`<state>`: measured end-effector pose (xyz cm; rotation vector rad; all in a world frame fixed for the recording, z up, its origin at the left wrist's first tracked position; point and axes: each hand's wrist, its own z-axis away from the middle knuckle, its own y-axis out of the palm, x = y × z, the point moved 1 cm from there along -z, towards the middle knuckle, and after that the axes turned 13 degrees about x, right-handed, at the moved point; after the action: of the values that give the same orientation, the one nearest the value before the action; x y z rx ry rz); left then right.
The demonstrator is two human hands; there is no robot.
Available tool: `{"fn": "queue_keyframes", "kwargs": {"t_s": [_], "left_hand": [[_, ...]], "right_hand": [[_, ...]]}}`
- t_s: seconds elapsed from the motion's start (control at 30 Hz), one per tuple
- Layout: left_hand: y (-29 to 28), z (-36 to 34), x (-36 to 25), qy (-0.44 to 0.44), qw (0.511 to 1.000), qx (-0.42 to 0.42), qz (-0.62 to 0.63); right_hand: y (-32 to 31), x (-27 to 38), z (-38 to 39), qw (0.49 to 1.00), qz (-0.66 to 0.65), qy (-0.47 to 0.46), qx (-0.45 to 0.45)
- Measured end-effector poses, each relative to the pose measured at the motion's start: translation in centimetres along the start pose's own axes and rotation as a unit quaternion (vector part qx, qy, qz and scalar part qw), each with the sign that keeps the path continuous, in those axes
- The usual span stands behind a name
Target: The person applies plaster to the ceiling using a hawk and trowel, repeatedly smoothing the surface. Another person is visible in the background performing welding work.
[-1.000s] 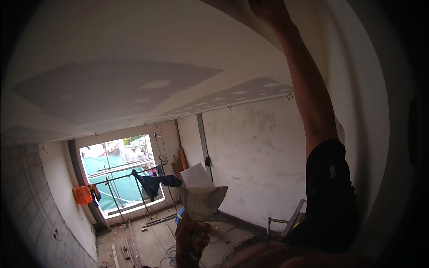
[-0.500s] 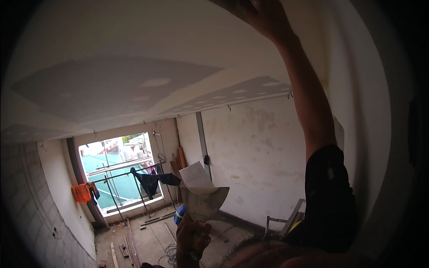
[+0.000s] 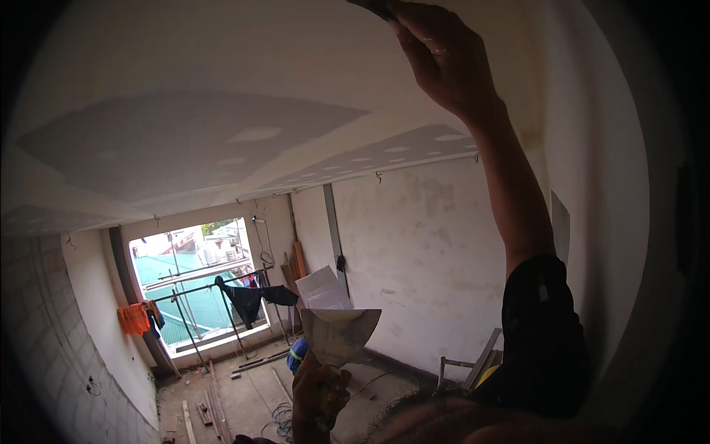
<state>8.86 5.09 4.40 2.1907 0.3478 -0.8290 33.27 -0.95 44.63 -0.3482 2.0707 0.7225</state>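
Low in the view, my left hand [image 3: 322, 392] is closed round the handle of a wide putty knife [image 3: 340, 337]. Its flared metal blade points up, with a pale band of what looks like filler along the top edge. My right arm, in a black sleeve, stretches up to the ceiling [image 3: 310, 44]. There my right hand [image 3: 447, 59] grips a dark flat tool [image 3: 372, 7], mostly cut off by the upper edge of the view. Pale specks show on that hand. Grey unpainted panels [image 3: 185, 140] with whitish patches mark part of the ceiling.
A window opening [image 3: 196, 277] is crossed by metal bars [image 3: 177, 296] hung with dark and orange cloth [image 3: 134, 320]. A pale rectangular sheet [image 3: 324, 287] shows behind the blade. Planks [image 3: 214, 407], coiled cable [image 3: 281, 422] and a blue object [image 3: 297, 355] lie below. A frame [image 3: 484, 359] stands by the right wall.
My right hand has come down and slightly right, so more of it and its tool show. The left hand and putty knife have barely moved.
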Motion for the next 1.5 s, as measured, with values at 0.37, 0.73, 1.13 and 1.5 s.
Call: {"fn": "queue_keyframes", "kwargs": {"t_s": [0.37, 0.73, 1.13, 1.5], "left_hand": [[1.0, -0.2, -0.3, -0.007, 1.0, -0.016, -0.01], [-0.3, -0.9, 0.0, -0.006, 1.0, 0.026, -0.001], [-1.5, -2.1, 0.4, -0.052, 0.965, 0.136, 0.218], [0.5, -2.4, -1.3, -0.023, 0.996, 0.078, -0.047]], "right_hand": [[-0.8, 1.9, 1.8, 0.996, 0.05, 0.064, 0.037], [-2.6, 4.6, 4.1, 0.997, 0.052, 0.045, 0.027], [-0.9, 23.7, 18.9, 0.549, -0.649, 0.524, 0.058], [-2.2, 21.3, 22.8, 0.734, -0.503, 0.229, 0.394]]}}
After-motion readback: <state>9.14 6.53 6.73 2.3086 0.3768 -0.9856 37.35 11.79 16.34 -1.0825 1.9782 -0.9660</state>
